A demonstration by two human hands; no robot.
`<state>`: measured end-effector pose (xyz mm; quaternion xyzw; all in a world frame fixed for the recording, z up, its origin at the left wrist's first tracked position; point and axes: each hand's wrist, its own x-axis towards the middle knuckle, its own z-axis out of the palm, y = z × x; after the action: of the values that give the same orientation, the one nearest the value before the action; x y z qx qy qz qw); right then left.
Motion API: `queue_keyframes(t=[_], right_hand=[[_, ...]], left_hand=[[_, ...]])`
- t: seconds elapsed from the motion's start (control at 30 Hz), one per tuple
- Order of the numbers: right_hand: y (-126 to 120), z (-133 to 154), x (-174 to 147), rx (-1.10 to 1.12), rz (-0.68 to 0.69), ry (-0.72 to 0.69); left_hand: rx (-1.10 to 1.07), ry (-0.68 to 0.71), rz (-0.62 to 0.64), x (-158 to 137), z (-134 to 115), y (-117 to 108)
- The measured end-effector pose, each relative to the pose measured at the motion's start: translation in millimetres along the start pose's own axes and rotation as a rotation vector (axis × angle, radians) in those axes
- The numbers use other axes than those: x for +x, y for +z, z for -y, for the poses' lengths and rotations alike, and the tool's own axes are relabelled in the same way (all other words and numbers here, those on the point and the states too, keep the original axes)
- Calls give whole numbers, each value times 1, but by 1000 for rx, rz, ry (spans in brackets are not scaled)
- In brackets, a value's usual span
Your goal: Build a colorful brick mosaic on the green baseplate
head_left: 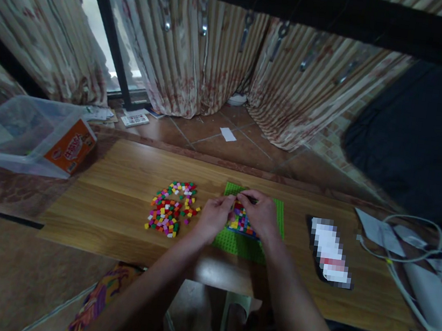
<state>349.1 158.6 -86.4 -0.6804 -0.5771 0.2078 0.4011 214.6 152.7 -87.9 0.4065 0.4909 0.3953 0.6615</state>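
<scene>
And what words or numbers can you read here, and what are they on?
I can't read any clearly.
Orange label on the clear bin: pale marks, too blurred.
White booklet near the curtain: dark print, too small.
Dark-edged thing on the table: pixelated, unreadable.

Left forearm (158, 276), bare, points toward one o'clock; right forearm (295, 300), bare, toward eleven. Left hand (214, 216) and right hand (262, 213) adjoin, fingers (249, 192) curled; exact grip obscured.
</scene>
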Motion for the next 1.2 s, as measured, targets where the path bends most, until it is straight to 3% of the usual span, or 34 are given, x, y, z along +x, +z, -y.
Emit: queue_keyframes(t=[0.1,0.23,0.33,0.43,0.6,0.7,0.87,1.03,1.2], right_hand=[[-8,3,-1,79,-60,-1],[-27,6,-2,158,-241,-10],[-34,11,-6,206,-282,-31],[-33,22,-16,269,-201,-90],[-28,43,-31,254,127,-338],[-26,47,-34,200,250,-405],[-19,42,-34,54,289,-415],[-17,42,-35,57,289,-401],[-23,40,-35,147,260,-299]], left_hand=[[-151,-73,-5,-6,-9,-2],[-467,-175,-34,-8,-25,-12],[-685,-221,-27,-9,-37,-16],[-810,-234,23,-12,-43,-15],[-877,-215,138,-17,-47,-12],[-857,-205,179,-18,-47,-13],[-827,-199,232,-19,-46,-14],[-835,-212,232,-19,-45,-13],[-766,-226,101,-16,-43,-14]])
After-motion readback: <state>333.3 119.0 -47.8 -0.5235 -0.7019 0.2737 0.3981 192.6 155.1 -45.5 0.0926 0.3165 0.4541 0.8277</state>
